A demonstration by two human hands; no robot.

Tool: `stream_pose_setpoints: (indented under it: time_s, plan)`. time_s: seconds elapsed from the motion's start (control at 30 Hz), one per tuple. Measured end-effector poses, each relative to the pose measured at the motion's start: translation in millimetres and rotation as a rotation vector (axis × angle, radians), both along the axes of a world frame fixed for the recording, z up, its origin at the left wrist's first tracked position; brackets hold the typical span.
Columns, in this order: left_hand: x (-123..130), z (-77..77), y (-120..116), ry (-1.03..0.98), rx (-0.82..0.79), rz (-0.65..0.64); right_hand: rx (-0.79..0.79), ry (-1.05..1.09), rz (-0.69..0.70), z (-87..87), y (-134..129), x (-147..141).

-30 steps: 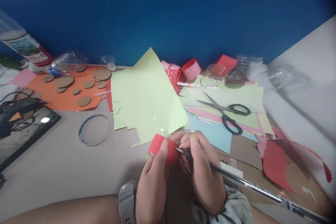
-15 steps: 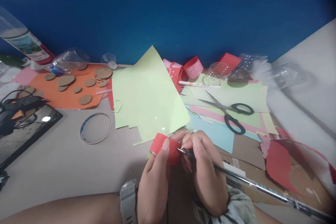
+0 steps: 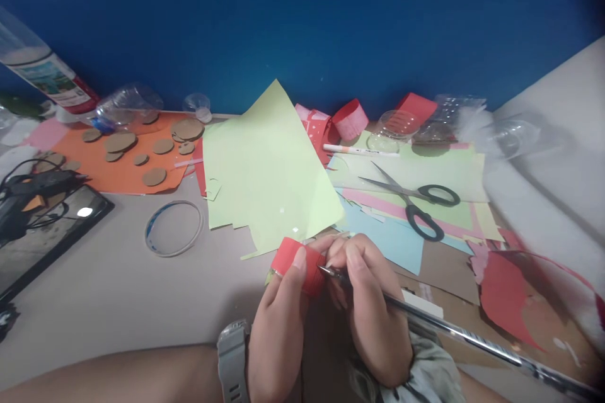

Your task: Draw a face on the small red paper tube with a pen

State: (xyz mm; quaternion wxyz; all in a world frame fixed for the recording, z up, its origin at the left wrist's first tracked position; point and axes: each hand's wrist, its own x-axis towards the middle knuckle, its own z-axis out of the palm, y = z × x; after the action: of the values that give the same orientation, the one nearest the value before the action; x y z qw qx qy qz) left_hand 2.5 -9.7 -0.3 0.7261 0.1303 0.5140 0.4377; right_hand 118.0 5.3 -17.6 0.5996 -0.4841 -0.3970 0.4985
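Note:
Between the thumb and fingers of my left hand (image 3: 278,334) is a small piece of red paper (image 3: 286,254), seemingly curved; its underside is hidden. A bit of green shows under its left edge. My right hand (image 3: 373,308) grips a pen (image 3: 439,324) with a clear barrel and dark end near the tip. The pen's metal point touches or nearly touches the red surface beside my left thumb. Just beyond my hands lies a large pale green sheet (image 3: 269,170) with a stepped cut edge.
Black-handled scissors (image 3: 411,195) lie on coloured paper at right, near a white marker (image 3: 359,150). Red paper rings (image 3: 350,119) and clear plastic cups stand by the blue wall. At left are a tape roll (image 3: 174,228), cardboard discs (image 3: 120,141) and a dark tablet-like device (image 3: 61,233).
Hardly anything differs. The view has shifted very slightly, while both hands, the pen and the red paper keep the same pose.

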Motion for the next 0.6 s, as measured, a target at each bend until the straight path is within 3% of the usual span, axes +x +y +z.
stream_pose_setpoints:
  time_s: [0.2, 0.6]
  plan:
    - [-3.3, 1.9, -1.0, 0.007, -0.11, -0.044, -0.012, 0.029, -0.012, 0.9, -0.1, -0.2]
    - [-1.4, 3.8, -0.5, -0.032, -0.075, -0.044, 0.025, -0.034, -0.006, -3.0, -2.6, 2.5]
